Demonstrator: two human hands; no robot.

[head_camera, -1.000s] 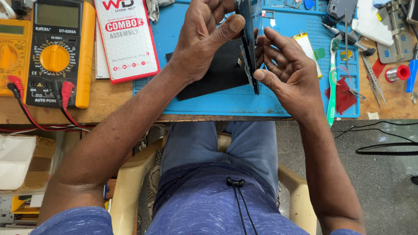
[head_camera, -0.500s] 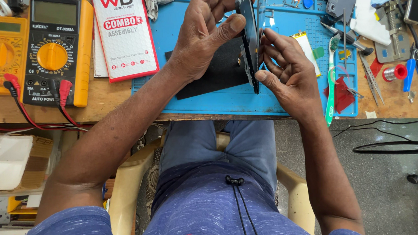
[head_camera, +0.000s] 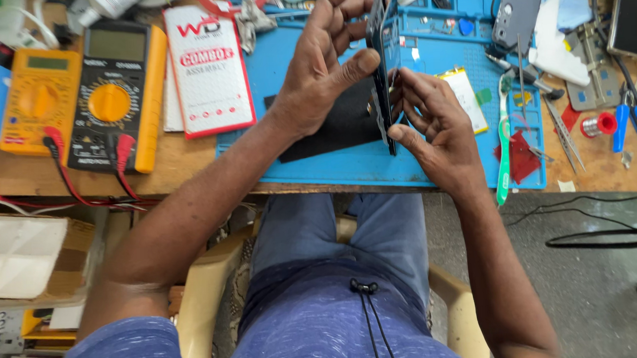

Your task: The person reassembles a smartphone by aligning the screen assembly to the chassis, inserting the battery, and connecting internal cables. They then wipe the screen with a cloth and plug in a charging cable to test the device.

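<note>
While gripped edge-on above the blue mat (head_camera: 347, 166) by left hand (head_camera: 324, 77) and right hand (head_camera: 432, 133) fingers, phone (head_camera: 383, 66) mid-separation, seemingly needing steady prying along the seam.

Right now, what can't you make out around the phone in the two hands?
- Head view: the phone is held edge-on, so neither face shows.
- Its top end is cut off by the frame's upper edge.
- The left hand covers one side; the right hand's fingers cover the lower other side, hiding where they press.
- Small parts on the blue mat behind are too small to tell.
</note>
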